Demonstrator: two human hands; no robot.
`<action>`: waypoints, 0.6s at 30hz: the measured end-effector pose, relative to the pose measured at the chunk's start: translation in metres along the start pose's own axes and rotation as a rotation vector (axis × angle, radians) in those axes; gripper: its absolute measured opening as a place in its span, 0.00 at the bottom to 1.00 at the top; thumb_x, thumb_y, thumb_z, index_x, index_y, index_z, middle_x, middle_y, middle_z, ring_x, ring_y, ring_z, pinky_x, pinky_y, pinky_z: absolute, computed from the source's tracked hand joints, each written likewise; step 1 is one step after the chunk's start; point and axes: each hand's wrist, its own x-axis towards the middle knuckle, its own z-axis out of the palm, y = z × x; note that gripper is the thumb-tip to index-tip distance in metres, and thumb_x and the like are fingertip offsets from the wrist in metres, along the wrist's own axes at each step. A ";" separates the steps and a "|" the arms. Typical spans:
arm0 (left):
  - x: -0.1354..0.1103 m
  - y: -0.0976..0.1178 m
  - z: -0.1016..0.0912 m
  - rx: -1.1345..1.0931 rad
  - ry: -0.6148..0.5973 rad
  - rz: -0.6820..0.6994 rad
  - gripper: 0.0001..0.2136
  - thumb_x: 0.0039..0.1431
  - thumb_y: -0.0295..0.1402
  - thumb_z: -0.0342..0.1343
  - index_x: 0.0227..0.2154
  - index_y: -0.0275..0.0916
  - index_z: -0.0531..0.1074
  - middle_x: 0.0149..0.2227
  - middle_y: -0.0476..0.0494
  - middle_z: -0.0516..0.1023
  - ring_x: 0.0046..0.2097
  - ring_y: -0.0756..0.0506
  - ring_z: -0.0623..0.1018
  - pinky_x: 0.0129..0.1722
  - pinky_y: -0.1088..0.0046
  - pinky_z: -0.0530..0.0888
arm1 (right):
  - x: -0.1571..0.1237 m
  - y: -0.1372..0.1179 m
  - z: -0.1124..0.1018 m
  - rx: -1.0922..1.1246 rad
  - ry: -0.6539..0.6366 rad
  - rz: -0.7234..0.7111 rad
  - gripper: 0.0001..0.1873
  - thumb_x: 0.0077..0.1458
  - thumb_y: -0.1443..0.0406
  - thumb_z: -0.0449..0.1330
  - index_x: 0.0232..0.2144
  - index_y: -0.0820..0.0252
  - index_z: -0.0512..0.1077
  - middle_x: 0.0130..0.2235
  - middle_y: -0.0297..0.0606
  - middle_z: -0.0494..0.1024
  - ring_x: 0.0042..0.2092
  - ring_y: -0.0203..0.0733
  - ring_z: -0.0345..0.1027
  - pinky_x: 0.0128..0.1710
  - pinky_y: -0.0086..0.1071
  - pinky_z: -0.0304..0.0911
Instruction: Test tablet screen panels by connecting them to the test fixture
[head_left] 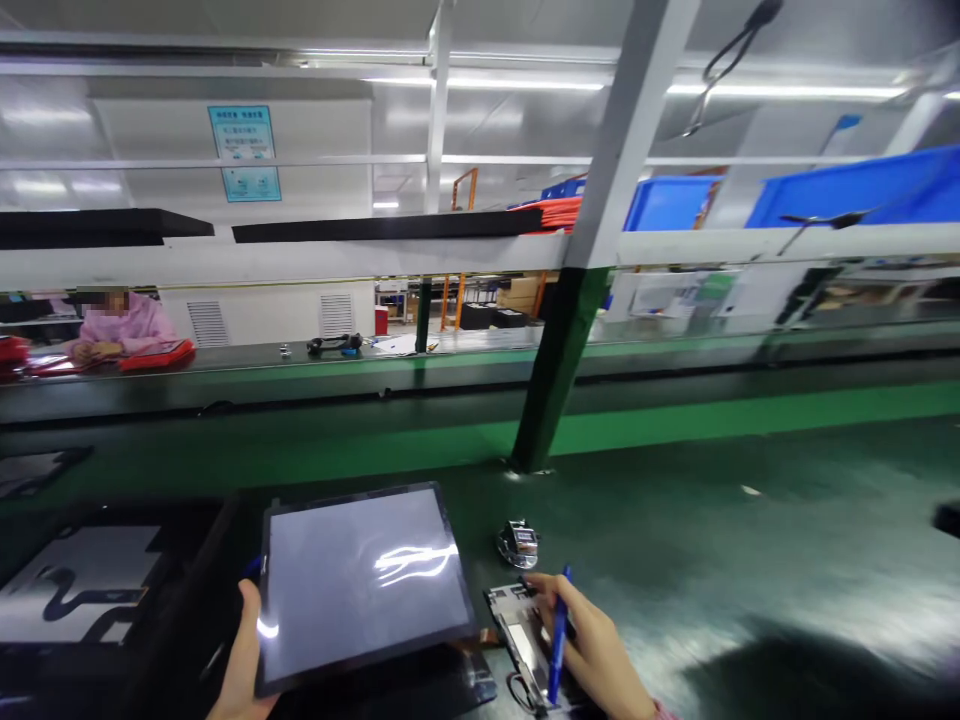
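Screen panel: the flat grey-faced screen panel [364,585] is in front of you at 7 o'clock of your view, tilted, with bright light reflections on its glass.
Left hand: your left hand [241,655] grasps this panel at its left edge; the thumb shows there, while the other fingers are hidden behind.
Right hand: your right hand [596,645], at 5 o'clock, has its fingers closed around a blue pen [558,640], and one fingertip reaches to the top end of the narrow part.
Narrow part: this narrow part [519,632], with metal plates, lies on the green tabletop [660,510] at 3 o'clock from the panel; a brown strip [490,637] shows between them.
Shiny piece: a round metal piece [519,545] stands at 12 o'clock from the narrow part, near it.
Black tray: at 8 o'clock, the black tray [214,545] holds pale sheets with dark cables.
Co-worker: a person in pink [131,322] sits at 9 o'clock, beyond the tabletop.
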 end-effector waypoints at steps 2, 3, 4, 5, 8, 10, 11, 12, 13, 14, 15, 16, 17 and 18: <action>0.004 0.000 -0.004 0.008 -0.015 0.026 0.45 0.37 0.61 0.64 0.58 0.44 0.66 0.46 0.37 0.81 0.45 0.28 0.80 0.42 0.50 0.78 | -0.004 0.008 0.000 0.017 -0.037 0.009 0.07 0.57 0.65 0.53 0.35 0.55 0.71 0.29 0.37 0.77 0.28 0.45 0.75 0.27 0.34 0.72; 0.006 0.000 -0.006 0.013 -0.024 0.039 0.45 0.37 0.61 0.65 0.58 0.45 0.65 0.46 0.38 0.81 0.45 0.28 0.80 0.41 0.50 0.78 | -0.005 0.009 0.001 0.019 -0.047 0.016 0.07 0.57 0.65 0.53 0.35 0.54 0.71 0.28 0.36 0.76 0.28 0.45 0.74 0.27 0.34 0.72; 0.008 0.000 -0.008 0.012 -0.028 0.047 0.44 0.37 0.61 0.64 0.58 0.47 0.64 0.46 0.40 0.81 0.45 0.29 0.80 0.41 0.51 0.78 | -0.006 0.009 0.002 0.018 -0.052 0.025 0.07 0.57 0.66 0.52 0.35 0.54 0.71 0.28 0.36 0.75 0.28 0.45 0.74 0.28 0.34 0.72; 0.009 0.001 -0.009 0.005 -0.030 0.047 0.44 0.38 0.61 0.64 0.59 0.48 0.64 0.46 0.41 0.81 0.45 0.29 0.80 0.41 0.51 0.79 | -0.006 0.009 0.003 0.015 -0.054 0.029 0.08 0.57 0.66 0.52 0.36 0.54 0.71 0.28 0.36 0.74 0.29 0.45 0.74 0.28 0.35 0.71; 0.008 0.002 -0.010 -0.018 -0.023 0.021 0.44 0.40 0.62 0.62 0.60 0.48 0.62 0.45 0.40 0.82 0.46 0.29 0.80 0.40 0.51 0.79 | -0.006 0.007 0.006 0.017 -0.065 0.056 0.10 0.56 0.68 0.51 0.38 0.55 0.71 0.32 0.39 0.76 0.32 0.46 0.74 0.30 0.36 0.72; 0.006 0.002 -0.009 0.002 0.011 0.022 0.43 0.42 0.61 0.62 0.60 0.46 0.62 0.44 0.39 0.82 0.46 0.29 0.80 0.40 0.51 0.78 | -0.005 0.007 0.008 0.017 -0.064 0.106 0.10 0.55 0.68 0.51 0.36 0.55 0.70 0.32 0.39 0.76 0.32 0.47 0.74 0.31 0.37 0.71; 0.006 0.003 -0.009 0.015 0.038 0.038 0.43 0.43 0.60 0.62 0.60 0.45 0.62 0.44 0.39 0.82 0.46 0.28 0.80 0.40 0.50 0.78 | -0.005 0.008 0.010 0.016 -0.061 0.130 0.09 0.55 0.69 0.50 0.35 0.55 0.70 0.32 0.39 0.76 0.32 0.47 0.74 0.31 0.37 0.71; 0.005 0.003 -0.009 0.024 0.063 0.051 0.43 0.43 0.60 0.62 0.61 0.46 0.61 0.44 0.40 0.82 0.46 0.28 0.79 0.40 0.50 0.78 | -0.005 0.009 0.011 0.011 -0.054 0.150 0.09 0.55 0.69 0.50 0.34 0.54 0.70 0.32 0.39 0.76 0.32 0.47 0.73 0.31 0.38 0.71; 0.004 0.003 -0.009 0.025 0.082 0.060 0.42 0.44 0.60 0.61 0.61 0.47 0.61 0.44 0.41 0.82 0.46 0.28 0.79 0.41 0.50 0.78 | -0.004 0.010 0.012 0.008 -0.045 0.162 0.09 0.55 0.69 0.50 0.33 0.54 0.69 0.32 0.39 0.76 0.32 0.47 0.73 0.31 0.38 0.70; 0.004 0.003 -0.009 0.019 0.094 0.060 0.42 0.44 0.60 0.61 0.61 0.49 0.61 0.44 0.42 0.82 0.47 0.28 0.79 0.41 0.50 0.78 | -0.004 0.010 0.013 0.005 -0.039 0.169 0.08 0.55 0.68 0.50 0.32 0.54 0.69 0.31 0.39 0.76 0.32 0.47 0.73 0.30 0.38 0.70; 0.004 0.004 -0.010 0.010 0.096 0.053 0.41 0.44 0.60 0.61 0.60 0.50 0.61 0.44 0.44 0.82 0.48 0.28 0.79 0.41 0.49 0.78 | -0.004 0.011 0.014 0.006 -0.035 0.176 0.07 0.55 0.68 0.51 0.32 0.54 0.69 0.31 0.39 0.76 0.31 0.48 0.73 0.30 0.39 0.70; 0.005 0.004 -0.011 0.003 0.085 0.045 0.40 0.44 0.61 0.60 0.60 0.51 0.62 0.44 0.45 0.82 0.48 0.28 0.78 0.42 0.49 0.78 | -0.004 0.011 0.014 0.011 -0.033 0.181 0.07 0.55 0.66 0.51 0.31 0.54 0.69 0.30 0.39 0.76 0.31 0.48 0.73 0.29 0.39 0.70; 0.005 0.004 -0.011 0.002 0.071 0.036 0.40 0.43 0.61 0.60 0.59 0.52 0.62 0.45 0.45 0.82 0.49 0.28 0.78 0.43 0.49 0.77 | -0.003 0.009 0.014 0.019 -0.033 0.185 0.06 0.56 0.65 0.51 0.31 0.54 0.69 0.30 0.40 0.76 0.31 0.49 0.74 0.29 0.40 0.70; 0.006 0.004 -0.011 0.007 0.055 0.025 0.40 0.43 0.62 0.60 0.59 0.52 0.63 0.45 0.44 0.82 0.50 0.27 0.77 0.43 0.48 0.77 | -0.003 0.007 0.013 0.029 -0.031 0.188 0.06 0.57 0.63 0.52 0.30 0.54 0.68 0.30 0.40 0.77 0.32 0.49 0.74 0.30 0.40 0.70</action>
